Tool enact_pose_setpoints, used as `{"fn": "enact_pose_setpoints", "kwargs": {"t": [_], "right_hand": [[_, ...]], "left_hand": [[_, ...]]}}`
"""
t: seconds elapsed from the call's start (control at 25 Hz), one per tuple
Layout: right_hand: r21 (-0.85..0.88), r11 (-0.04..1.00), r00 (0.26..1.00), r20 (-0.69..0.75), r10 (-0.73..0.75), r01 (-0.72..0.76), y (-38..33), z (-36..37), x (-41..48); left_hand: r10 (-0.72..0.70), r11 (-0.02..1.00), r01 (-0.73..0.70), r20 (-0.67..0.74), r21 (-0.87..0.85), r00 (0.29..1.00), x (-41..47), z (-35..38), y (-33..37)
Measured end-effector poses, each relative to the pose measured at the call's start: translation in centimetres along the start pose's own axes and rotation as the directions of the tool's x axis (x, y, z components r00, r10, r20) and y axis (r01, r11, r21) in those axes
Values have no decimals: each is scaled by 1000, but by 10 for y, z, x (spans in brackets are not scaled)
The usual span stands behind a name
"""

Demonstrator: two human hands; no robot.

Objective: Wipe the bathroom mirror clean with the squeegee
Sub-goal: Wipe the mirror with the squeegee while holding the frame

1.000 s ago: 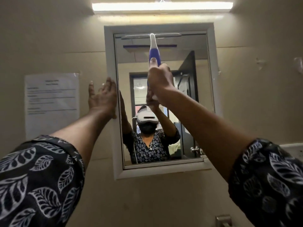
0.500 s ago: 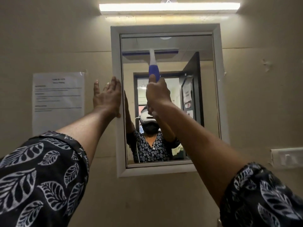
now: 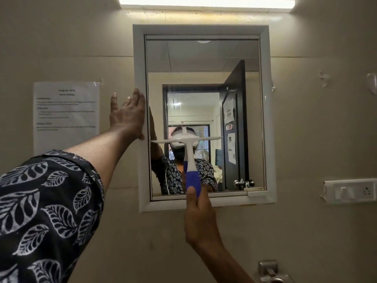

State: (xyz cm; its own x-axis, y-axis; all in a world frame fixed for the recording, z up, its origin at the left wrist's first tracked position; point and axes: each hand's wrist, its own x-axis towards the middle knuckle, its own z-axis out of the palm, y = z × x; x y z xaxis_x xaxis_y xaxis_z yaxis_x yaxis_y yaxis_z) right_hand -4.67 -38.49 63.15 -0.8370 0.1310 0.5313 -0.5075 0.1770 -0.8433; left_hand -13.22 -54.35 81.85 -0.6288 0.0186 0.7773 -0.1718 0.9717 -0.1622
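A white-framed bathroom mirror hangs on the beige wall. The squeegee has a white blade and neck and a blue grip. Its blade lies flat across the lower left half of the glass. My right hand grips the blue handle from below, at the mirror's bottom edge. My left hand is pressed flat against the left side of the frame, fingers spread upward. The glass reflects me, a dark door and a room behind.
A printed paper sheet is taped to the wall left of the mirror. A tube light glows above. A white switch plate sits at the right. A metal fixture shows at the bottom edge.
My right hand has drawn the squeegee down the glass, from near the top to the lower half. My left hand has stayed on the frame's left side.
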Motion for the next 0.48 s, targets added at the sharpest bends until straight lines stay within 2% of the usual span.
{"fn": "enact_pose_setpoints", "kwargs": {"t": [0.2, 0.48], "right_hand": [[73, 986, 988, 67, 142, -147, 2, -4, -19], [41, 941, 933, 150, 328, -337, 6, -12, -45]], "left_hand": [[0, 1000, 0, 18, -9, 1000, -3, -4, 1], [0, 1000, 0, 28, -12, 1000, -5, -7, 2]]}}
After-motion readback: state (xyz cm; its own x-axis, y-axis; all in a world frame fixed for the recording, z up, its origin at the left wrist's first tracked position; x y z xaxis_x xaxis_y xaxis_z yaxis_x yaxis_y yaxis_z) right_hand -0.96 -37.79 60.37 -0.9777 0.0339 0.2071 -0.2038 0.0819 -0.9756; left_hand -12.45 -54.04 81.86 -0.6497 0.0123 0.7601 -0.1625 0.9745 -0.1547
